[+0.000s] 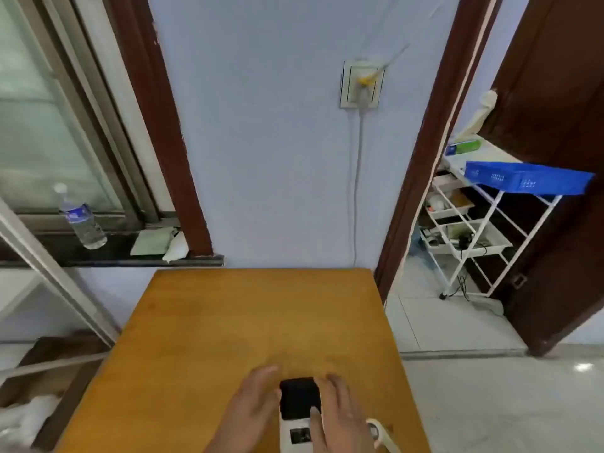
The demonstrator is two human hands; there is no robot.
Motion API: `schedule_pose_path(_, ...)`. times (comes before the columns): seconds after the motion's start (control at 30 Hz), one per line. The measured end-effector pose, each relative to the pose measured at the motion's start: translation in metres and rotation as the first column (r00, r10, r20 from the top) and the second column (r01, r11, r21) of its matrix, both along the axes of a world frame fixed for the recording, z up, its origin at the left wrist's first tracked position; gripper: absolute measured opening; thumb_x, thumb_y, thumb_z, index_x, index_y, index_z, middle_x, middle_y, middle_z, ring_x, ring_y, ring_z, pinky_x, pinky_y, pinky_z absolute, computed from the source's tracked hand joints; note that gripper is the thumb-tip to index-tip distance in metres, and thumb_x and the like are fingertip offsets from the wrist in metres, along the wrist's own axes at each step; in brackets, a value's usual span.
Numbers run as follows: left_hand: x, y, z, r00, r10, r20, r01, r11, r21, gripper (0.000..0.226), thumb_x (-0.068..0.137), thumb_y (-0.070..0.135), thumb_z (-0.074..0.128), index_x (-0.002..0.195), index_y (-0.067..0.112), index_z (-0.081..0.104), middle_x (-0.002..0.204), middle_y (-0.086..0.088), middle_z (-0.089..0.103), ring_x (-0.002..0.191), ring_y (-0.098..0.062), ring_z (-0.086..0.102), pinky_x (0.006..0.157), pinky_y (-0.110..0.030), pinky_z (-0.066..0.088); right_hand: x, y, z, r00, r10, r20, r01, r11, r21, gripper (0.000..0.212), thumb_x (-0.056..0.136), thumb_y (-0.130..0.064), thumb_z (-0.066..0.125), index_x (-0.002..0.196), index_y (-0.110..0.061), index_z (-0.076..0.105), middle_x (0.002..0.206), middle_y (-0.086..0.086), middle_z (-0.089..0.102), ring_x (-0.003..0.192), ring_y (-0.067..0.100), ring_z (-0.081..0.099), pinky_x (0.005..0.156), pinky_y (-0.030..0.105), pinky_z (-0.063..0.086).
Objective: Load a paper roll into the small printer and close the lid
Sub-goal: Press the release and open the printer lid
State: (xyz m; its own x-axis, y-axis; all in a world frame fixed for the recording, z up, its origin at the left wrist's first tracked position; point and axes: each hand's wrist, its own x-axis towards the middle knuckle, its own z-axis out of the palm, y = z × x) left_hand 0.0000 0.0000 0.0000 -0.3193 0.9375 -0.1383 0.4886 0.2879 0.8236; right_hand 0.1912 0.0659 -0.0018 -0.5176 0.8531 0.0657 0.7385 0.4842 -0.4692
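The small printer (299,410), white with a black lid on top, lies on the wooden table (228,322) near its front edge. My left hand (251,410) rests against its left side, fingers spread. My right hand (340,416) lies along its right side, the thumb pressing on the lid's lower right part. The lid looks flat and down. A white paper roll (376,431) with a loose strip lies on the table just right of my right hand.
The table's far edge meets a blue wall with a socket and cable (359,86). A water bottle (81,217) stands on the window sill at left. A white rack with a blue crate (523,178) stands in the doorway at right.
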Motion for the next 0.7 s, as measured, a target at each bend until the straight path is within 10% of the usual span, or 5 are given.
schedule_pose_path(0.2,0.021,-0.005,-0.066,0.962,-0.1,0.256,0.074,0.991,0.109,0.042,0.108,0.038,0.045,0.146,0.048,0.035,0.149,0.035,0.035,0.13,0.027,0.034,0.104,-0.006,0.032,-0.008,-0.019,-0.062,0.993,-0.005,-0.116,-0.003,0.997,-0.072,0.056,0.104,-0.053,0.02,0.159,-0.041,0.021,0.168,-0.015,0.011,0.149,0.009,0.031,0.11,0.026,0.043)
schedule_pose_path(0.37,0.035,-0.036,-0.089,0.973,-0.171,-0.152,0.196,0.967,0.163,0.066,0.105,0.052,0.04,0.16,0.045,0.006,0.17,0.02,0.009,0.155,-0.004,0.013,0.119,-0.021,0.014,0.001,-0.024,-0.096,0.807,-0.068,-0.587,0.039,0.997,-0.062,0.038,0.11,-0.016,0.036,0.144,-0.028,0.05,0.141,-0.008,0.051,0.132,0.015,0.054,0.109,0.035,0.046)
schedule_pose_path(0.7,0.044,-0.044,-0.092,0.939,-0.049,-0.34,0.111,0.98,0.165,0.07,0.104,0.053,0.042,0.165,0.037,0.012,0.17,0.006,0.024,0.155,-0.021,0.023,0.123,-0.039,0.019,0.013,-0.029,-0.099,0.74,-0.134,-0.659,0.022,0.984,-0.176,0.036,0.107,-0.006,0.043,0.137,-0.017,0.06,0.111,-0.017,0.066,0.103,0.0,0.064,0.087,0.015,0.054)
